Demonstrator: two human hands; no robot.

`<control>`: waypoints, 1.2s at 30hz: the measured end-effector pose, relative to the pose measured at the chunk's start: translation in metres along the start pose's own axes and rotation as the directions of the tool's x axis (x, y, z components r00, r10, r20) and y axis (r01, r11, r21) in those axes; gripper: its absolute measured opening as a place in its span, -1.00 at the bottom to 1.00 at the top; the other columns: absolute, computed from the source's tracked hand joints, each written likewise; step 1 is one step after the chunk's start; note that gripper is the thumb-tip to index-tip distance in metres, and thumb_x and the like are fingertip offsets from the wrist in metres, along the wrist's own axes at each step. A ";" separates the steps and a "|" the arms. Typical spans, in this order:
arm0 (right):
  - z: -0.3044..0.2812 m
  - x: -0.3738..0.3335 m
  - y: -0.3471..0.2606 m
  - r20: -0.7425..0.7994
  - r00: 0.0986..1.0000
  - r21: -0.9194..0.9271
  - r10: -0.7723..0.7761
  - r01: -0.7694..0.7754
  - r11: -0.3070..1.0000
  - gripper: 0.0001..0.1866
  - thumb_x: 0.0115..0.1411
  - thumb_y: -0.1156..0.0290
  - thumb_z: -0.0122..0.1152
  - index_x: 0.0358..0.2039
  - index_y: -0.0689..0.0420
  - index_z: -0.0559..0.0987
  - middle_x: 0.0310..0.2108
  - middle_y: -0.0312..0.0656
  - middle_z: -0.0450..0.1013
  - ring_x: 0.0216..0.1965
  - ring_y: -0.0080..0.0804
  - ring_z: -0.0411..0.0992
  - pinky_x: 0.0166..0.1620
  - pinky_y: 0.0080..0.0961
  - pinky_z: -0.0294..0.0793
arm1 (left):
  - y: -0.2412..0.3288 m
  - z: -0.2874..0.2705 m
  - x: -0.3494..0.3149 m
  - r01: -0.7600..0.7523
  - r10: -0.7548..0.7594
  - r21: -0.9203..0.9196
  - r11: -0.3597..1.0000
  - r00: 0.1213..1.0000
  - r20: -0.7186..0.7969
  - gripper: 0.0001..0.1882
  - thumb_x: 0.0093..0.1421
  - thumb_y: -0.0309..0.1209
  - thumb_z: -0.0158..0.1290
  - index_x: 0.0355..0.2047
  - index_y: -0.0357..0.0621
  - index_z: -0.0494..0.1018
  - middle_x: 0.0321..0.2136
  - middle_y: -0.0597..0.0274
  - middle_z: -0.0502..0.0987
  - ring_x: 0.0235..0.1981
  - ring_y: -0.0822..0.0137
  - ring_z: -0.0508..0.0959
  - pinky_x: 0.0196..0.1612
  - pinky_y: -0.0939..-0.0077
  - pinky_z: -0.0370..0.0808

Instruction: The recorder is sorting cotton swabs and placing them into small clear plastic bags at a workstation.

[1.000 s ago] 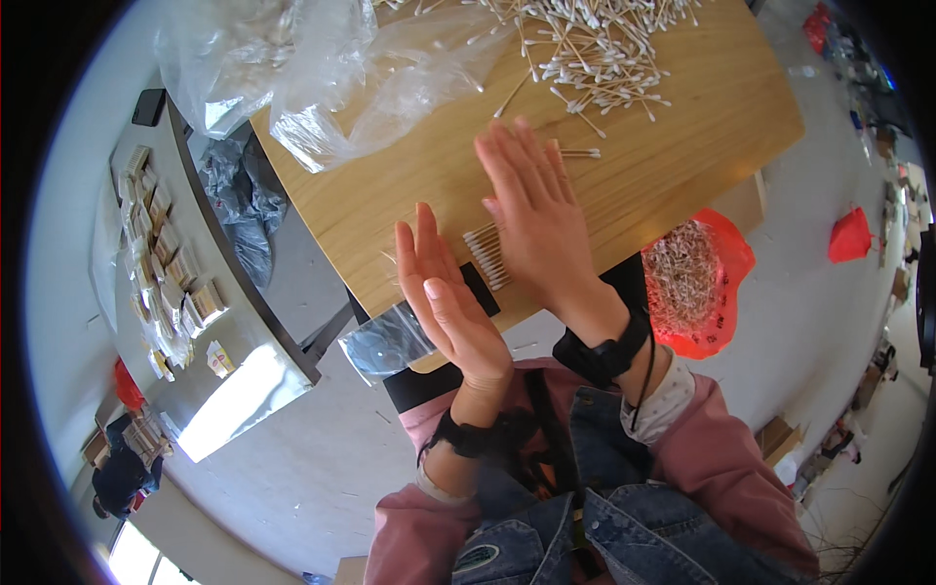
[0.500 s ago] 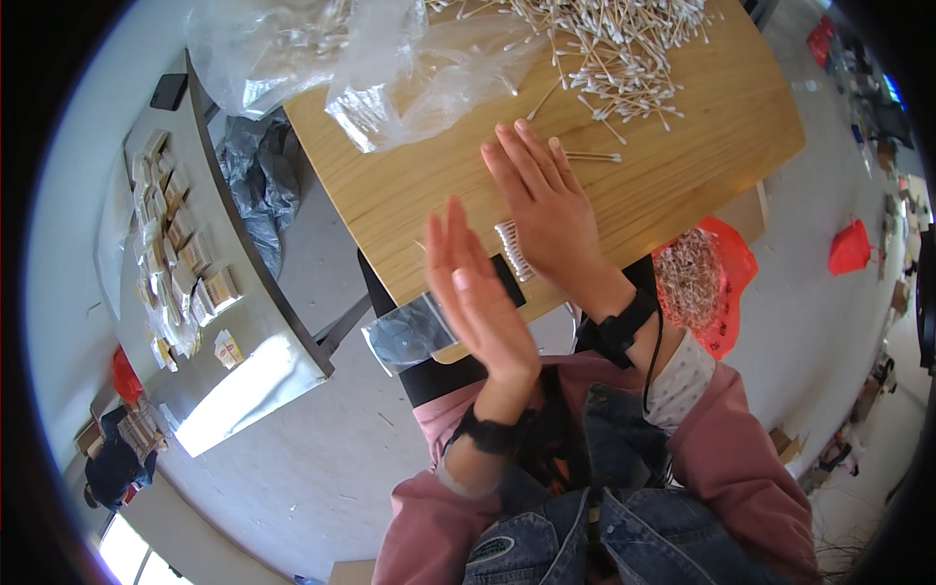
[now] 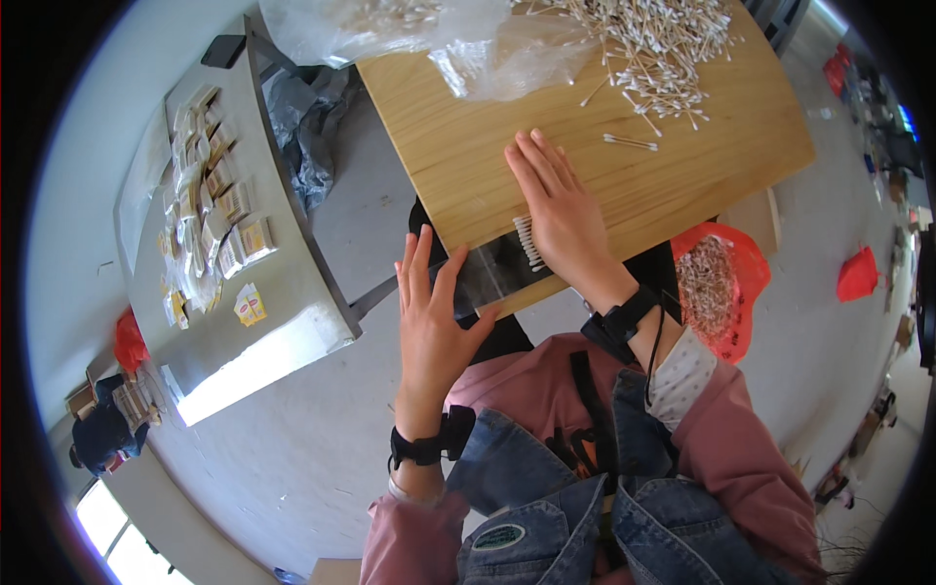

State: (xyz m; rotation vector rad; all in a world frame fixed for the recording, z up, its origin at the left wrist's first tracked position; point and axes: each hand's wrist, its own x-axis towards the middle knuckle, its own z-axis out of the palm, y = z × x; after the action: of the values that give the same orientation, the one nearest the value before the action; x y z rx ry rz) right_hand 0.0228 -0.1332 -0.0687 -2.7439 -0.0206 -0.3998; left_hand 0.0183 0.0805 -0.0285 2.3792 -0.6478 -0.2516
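My right hand (image 3: 567,222) lies flat at the near side of the wooden table (image 3: 673,185), its fingers stretched out together. Beside its palm a short row of cotton swabs (image 3: 528,244) shows white tips; the rest of the row is hidden under the hand. A clear plastic bag (image 3: 487,275) lies at the table's near left corner, left of these swabs. My left hand (image 3: 434,327) is at that corner with fingers apart, thumb and index finger on either side of the bag's outer end. Whether they touch the bag I cannot tell.
Loose cotton swabs (image 3: 673,49) are heaped at the far side, beside a large clear plastic bag (image 3: 507,63). A red bag of swabs (image 3: 746,283) stands below the table's right side. On the left, a metal table (image 3: 292,292) bears several small packs (image 3: 234,203) and a black phone (image 3: 223,51).
My left hand has moved left and down, its fingers spreading. My right hand has come down flat beside the swab row. The view has shifted, so the tables sit further right.
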 end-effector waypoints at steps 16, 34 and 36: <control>0.009 0.001 -0.011 0.024 0.999 0.023 0.025 -0.025 0.999 -0.43 0.23 0.55 -0.03 0.29 0.21 0.30 0.36 -0.05 0.19 0.43 -0.16 0.07 0.42 -0.18 0.09 | 0.020 0.046 0.023 -0.077 0.058 -0.090 0.993 0.979 -0.198 -0.11 -0.14 -0.49 0.35 0.25 -0.23 0.24 0.26 -0.06 0.25 0.37 -0.14 0.14 0.40 -0.15 0.03; 0.009 0.003 -0.010 0.021 0.999 0.012 -0.049 0.049 0.999 -0.40 0.17 0.62 -0.04 0.28 0.24 0.31 0.34 -0.01 0.22 0.41 -0.12 0.11 0.40 -0.17 0.13 | -0.008 -0.003 0.003 0.007 -0.007 -0.022 1.000 1.000 -0.030 -0.20 -0.13 -0.42 0.39 0.18 -0.10 0.39 0.35 -0.02 0.16 0.41 -0.10 0.08 0.43 -0.11 -0.01; 0.008 0.002 -0.013 0.029 0.998 0.025 -0.051 0.050 0.998 -0.41 0.19 0.60 -0.03 0.28 0.25 0.31 0.34 -0.01 0.22 0.40 -0.11 0.12 0.39 -0.18 0.16 | -0.009 -0.003 0.008 -0.048 0.048 -0.020 0.999 0.999 -0.024 -0.23 -0.16 -0.38 0.41 0.14 -0.05 0.43 0.36 -0.05 0.15 0.42 -0.10 0.08 0.42 -0.12 0.01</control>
State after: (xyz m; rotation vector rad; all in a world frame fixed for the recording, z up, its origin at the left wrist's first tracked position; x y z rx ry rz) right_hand 0.0261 -0.1178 -0.0704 -2.7303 -0.1023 -0.3700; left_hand 0.0295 0.0844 -0.0325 2.3403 -0.6869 -0.2081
